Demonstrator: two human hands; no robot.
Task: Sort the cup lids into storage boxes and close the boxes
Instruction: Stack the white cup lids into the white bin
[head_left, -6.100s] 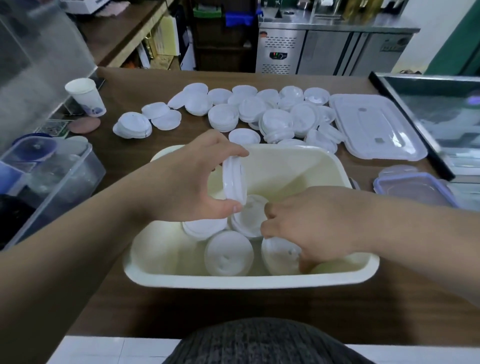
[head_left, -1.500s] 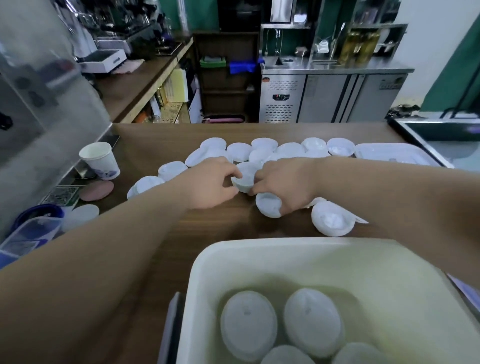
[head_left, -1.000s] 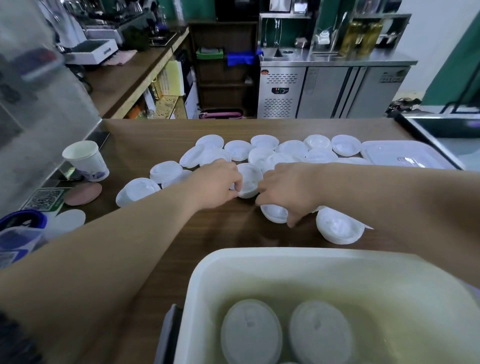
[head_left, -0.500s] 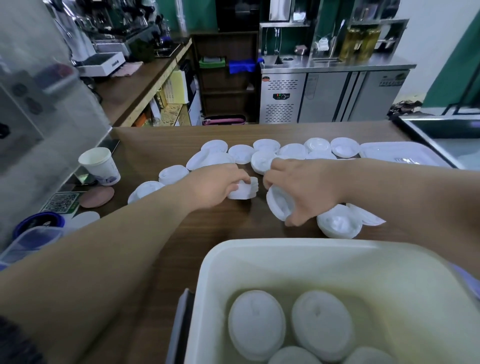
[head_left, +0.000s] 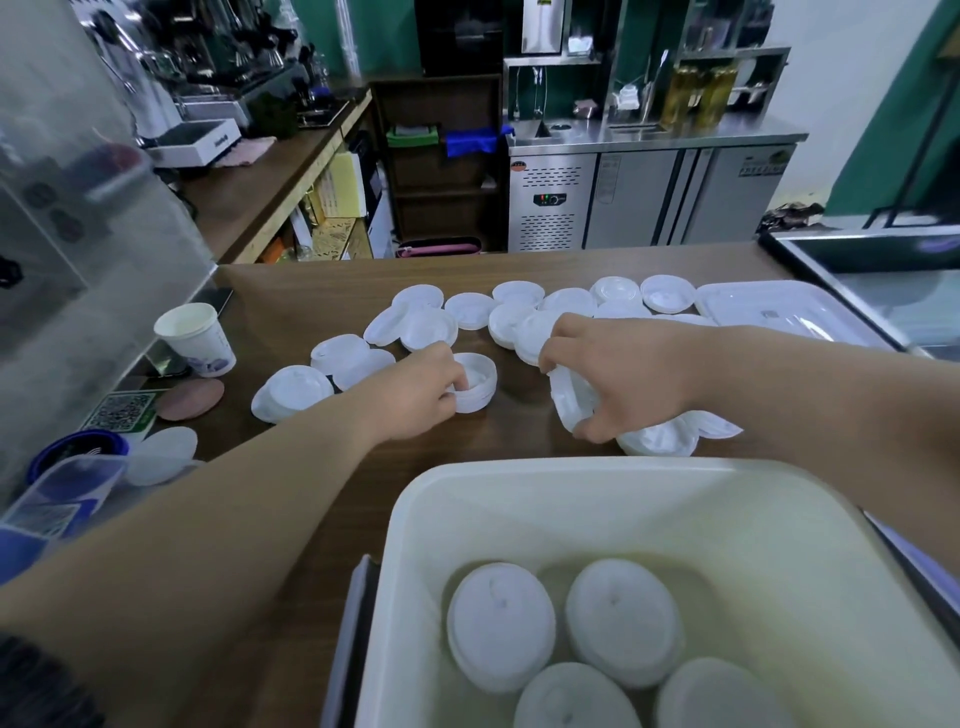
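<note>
Several white cup lids (head_left: 470, 310) lie scattered across the brown counter. My left hand (head_left: 415, 397) grips a small stack of lids (head_left: 477, 383) that sits on the counter. My right hand (head_left: 618, 376) holds a tilted lid (head_left: 567, 402) on edge, just above the wood. A cream storage box (head_left: 524, 486) stands close in front of me with several lids (head_left: 501, 626) lying flat in its bottom. Its flat white cover (head_left: 782, 314) rests at the far right of the counter.
A paper cup (head_left: 196, 339) stands at the left, beside a pink coaster (head_left: 189, 398) and a clear screen (head_left: 78, 208). A blue-rimmed clear container (head_left: 62, 499) sits at the left edge. A dark-framed tray (head_left: 883, 270) borders the right side.
My left hand has kept hold of the lid stack, which now stands flat on the counter. My right hand has lifted one lid onto its edge and drawn it slightly toward me.
</note>
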